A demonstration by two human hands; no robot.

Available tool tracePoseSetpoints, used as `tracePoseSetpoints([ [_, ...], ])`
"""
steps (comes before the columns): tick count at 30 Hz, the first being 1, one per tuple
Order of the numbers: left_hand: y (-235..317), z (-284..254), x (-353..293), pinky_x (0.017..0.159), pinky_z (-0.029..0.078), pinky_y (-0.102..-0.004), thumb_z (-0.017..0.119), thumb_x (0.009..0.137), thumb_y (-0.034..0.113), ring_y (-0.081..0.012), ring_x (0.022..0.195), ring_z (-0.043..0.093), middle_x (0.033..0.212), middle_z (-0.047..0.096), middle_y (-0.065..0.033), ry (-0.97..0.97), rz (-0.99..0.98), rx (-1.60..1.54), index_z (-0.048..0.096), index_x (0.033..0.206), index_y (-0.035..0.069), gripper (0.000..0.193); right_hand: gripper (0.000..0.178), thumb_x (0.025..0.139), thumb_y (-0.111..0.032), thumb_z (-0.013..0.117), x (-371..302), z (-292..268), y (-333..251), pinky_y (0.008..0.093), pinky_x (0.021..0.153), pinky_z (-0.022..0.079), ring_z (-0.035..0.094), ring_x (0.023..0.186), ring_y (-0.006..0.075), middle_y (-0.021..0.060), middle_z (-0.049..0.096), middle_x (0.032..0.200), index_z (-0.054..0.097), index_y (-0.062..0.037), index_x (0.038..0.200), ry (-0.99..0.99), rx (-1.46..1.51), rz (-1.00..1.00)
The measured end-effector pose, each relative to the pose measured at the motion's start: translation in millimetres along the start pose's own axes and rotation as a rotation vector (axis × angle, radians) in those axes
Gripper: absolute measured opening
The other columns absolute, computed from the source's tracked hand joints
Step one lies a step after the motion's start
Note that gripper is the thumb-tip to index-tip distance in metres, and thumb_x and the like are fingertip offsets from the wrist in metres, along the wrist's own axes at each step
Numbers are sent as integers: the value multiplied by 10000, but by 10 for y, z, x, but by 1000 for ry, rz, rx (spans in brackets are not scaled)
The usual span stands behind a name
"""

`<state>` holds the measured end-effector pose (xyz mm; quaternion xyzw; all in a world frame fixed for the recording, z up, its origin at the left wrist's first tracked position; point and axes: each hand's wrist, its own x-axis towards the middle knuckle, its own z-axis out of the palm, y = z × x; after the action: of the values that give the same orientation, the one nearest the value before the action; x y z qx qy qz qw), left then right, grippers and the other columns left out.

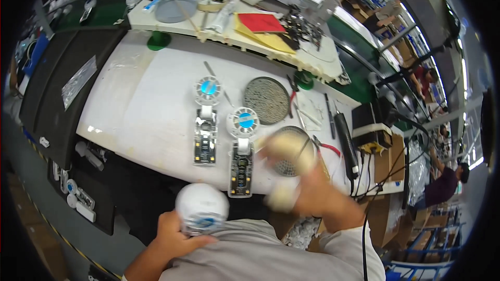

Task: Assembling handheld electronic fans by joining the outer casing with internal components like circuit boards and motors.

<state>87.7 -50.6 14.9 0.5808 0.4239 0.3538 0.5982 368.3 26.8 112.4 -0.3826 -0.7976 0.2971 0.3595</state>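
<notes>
Close to my body, my left hand [174, 235] is closed around a white round-headed device [202, 205] with a blue patch low on its face. My right hand [298, 169] is smeared by motion over a round dish of small metal parts [291, 151]; pale coverings show on its fingers, and whether it holds anything is unclear. Two similar units lie on the white table, each with a spoked round head and blue centre: the farther unit [206, 132] and the nearer unit [241, 169]. Their clear handles show circuit boards.
Behind the units sits a larger dish of tiny parts [266, 100]. Red-handled pliers [328, 148] and a black electric screwdriver [345, 143] lie to the right. A raised shelf [219, 39] spans the back. Cables hang at right [383, 182]; a dark mat [67, 78] covers the left.
</notes>
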Motion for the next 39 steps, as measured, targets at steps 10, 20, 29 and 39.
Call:
tracePoseSetpoints([
  [10, 288, -204, 440, 579, 532, -268, 893, 657, 336, -123, 594, 644, 696, 664, -55, 101, 614, 324, 646, 861, 10, 457, 252, 965, -166, 517, 782, 462, -17, 328, 755, 515, 642, 899, 245, 178, 644, 994, 594, 37, 1092, -294, 28, -30],
  [20, 80, -364, 532, 706, 556, -342, 775, 742, 215, -224, 796, 668, 904, 647, -162, 339, 228, -612, 543, 1003, -45, 436, 306, 758, -259, 685, 2029, 384, 1410, 440, 763, 516, 650, 877, 396, 243, 672, 924, 677, 16, 892, -352, -751, 387],
  [29, -193, -502, 484, 797, 559, -375, 710, 796, 56, -231, 872, 665, 977, 632, -169, 316, 245, -562, 476, 1097, -42, 394, 335, 704, -268, 697, 2114, 500, 1244, 447, 765, 532, 667, 852, 389, 238, 678, 893, 670, 11, 888, -331, -758, 443],
  [39, -106, -474, 532, 760, 558, -358, 711, 794, 82, -224, 831, 668, 948, 645, -157, 422, 179, -603, 490, 1076, -29, 375, 180, 763, -102, 639, 2012, 444, 1256, 365, 662, 509, 634, 725, 267, 160, 649, 812, 596, -9, 910, -184, -449, 189],
])
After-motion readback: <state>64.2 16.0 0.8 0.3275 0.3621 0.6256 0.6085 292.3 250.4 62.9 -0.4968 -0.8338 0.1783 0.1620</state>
